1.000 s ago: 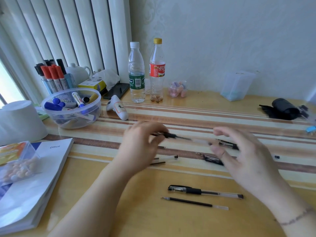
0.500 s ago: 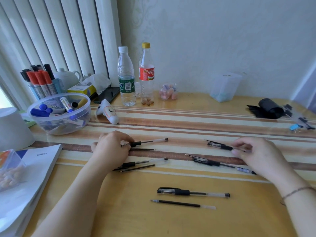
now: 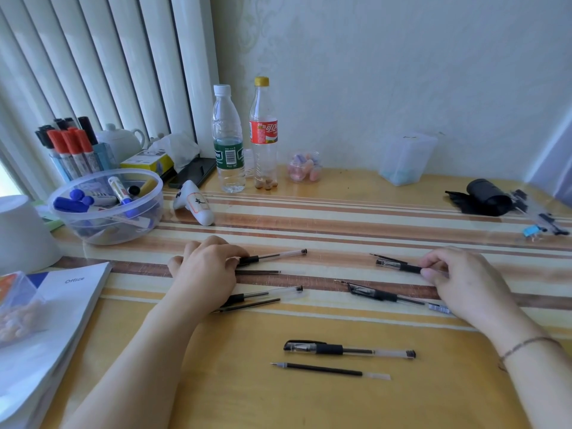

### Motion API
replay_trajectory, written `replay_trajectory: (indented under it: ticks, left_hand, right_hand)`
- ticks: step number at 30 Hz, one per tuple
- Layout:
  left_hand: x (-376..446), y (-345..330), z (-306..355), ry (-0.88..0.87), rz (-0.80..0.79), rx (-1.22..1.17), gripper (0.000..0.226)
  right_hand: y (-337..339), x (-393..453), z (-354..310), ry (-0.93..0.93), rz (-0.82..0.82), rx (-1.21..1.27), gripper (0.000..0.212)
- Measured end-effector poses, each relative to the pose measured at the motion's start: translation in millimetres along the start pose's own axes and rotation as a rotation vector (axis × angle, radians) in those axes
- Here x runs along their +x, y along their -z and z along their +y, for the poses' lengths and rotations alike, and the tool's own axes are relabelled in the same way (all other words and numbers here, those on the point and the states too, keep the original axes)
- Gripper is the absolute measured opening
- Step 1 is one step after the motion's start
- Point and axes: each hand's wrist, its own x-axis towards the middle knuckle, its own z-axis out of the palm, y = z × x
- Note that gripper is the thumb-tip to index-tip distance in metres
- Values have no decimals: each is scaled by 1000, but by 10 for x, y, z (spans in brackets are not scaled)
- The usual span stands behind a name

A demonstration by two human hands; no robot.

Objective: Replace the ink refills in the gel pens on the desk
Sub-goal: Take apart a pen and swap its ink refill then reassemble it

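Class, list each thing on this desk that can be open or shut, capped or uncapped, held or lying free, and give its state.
Water bottle: upright, white cap on.
Soda bottle: upright, yellow cap on.
Nearest pen: lying free, capped.
Loose refill: lying free beside it.
Far left pen: on desk, left hand gripping it.
Far right pen: on desk, right hand pinching it.
Marker bowl: no lid.

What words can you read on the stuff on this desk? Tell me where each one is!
"Office": on the white booklet at the left edge of the desk.
Red label of the yellow-capped bottle: white Chinese characters, too blurred to read.
Green label of the white-capped water bottle: a barcode and white letters, too small to read.
White tube lying near the bowl: a dark mark, unreadable.
Yellow box: print too blurred.
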Motion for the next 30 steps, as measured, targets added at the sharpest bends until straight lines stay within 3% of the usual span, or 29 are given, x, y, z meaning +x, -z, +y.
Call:
replay_trajectory:
  ticks: [6,9,12,14,18,21,30]
  left_hand:
    - [-10,5,-1,-11,14,40,28]
    - [-48,31,37,-60,43,79,37]
    - [-213,87,251,-338,153,49,53]
    - [-401,91,470,-568,141,21,57]
    - [-567,-32,689,-812,124,48,40]
    - [-537,-73,686,-855,101,-16,25]
    - [-530,-52,631,-816,-71,-266,14]
  right_hand:
    - [60,-32,-46,29,-4,14,10]
    - [176,-92,-156,93,42,-32,10]
    - [261,-238,-363,210,88,-15,7]
    - [256,-391,-557,336,41,98,8]
    - [174,-591,-823,538,-18,302,12]
    - [124,-623,-859,615,-40,360,20]
    - [49,-610,-886,711,10,315,36]
